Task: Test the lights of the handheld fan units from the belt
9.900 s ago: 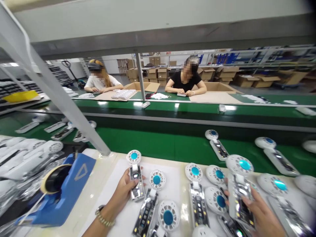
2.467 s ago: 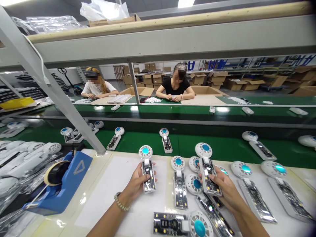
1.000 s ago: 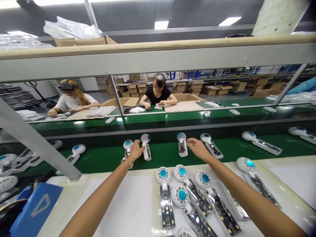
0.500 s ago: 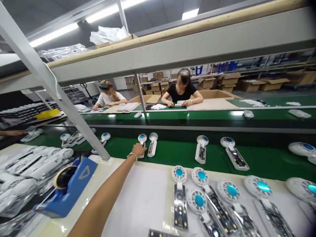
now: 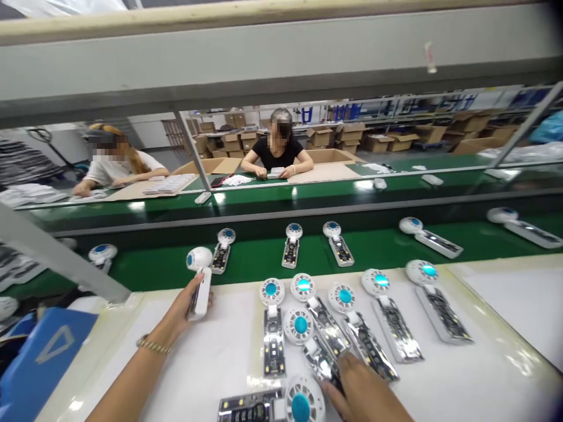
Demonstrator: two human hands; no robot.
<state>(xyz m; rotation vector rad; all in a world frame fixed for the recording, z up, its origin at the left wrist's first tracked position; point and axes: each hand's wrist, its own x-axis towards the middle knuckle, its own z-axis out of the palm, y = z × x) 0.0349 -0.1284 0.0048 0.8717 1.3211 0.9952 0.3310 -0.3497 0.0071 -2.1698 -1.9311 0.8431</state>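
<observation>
My left hand grips a white device by its narrow body, lifted over the near edge of the green belt. The device has a round vented head with a blue centre, tilted up and left. My right hand is low on the white worktop, thumb and finger around the lower end of another such device, whose clear-fronted body shows a lit circuit board. Around it lie several similar devices, heads pointing away from me. One more device lies sideways at the bottom edge.
The green belt runs across, carrying several of these devices. A blue tape dispenser stands at left beside a slanted metal post. A beam crosses overhead. Two people sit working across the line, with cardboard boxes behind.
My left hand has lifted a device off the belt and drawn it back toward me. My right hand has come into view among the devices on the worktop. The view has swung right.
</observation>
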